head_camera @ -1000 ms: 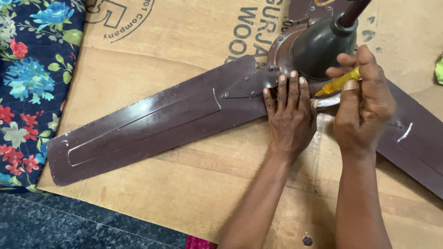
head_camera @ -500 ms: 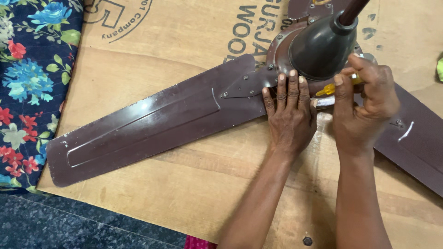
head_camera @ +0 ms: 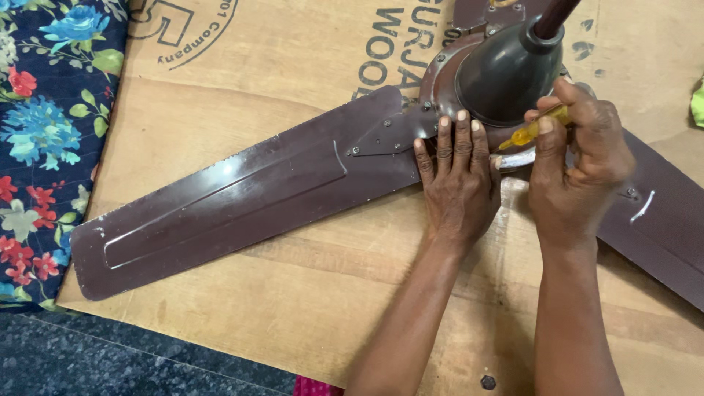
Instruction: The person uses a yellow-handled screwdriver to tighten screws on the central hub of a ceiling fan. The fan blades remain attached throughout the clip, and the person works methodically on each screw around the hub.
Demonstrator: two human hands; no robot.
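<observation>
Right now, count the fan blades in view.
3: one long blade stretching left, one blade running right under the right hand, and a blade root at the top edge. Nothing suggests more.

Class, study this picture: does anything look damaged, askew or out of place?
Nothing looks damaged. The oddity is placement: a brown ceiling fan lies on flattened cardboard. The left hand presses flat by its hub; the right hand holds a yellow-handled screwdriver.

Left hand (head_camera: 458,183) lies flat, fingers together, against the fan hub (head_camera: 506,73); right hand (head_camera: 579,169) is curled closed just right of it.
</observation>
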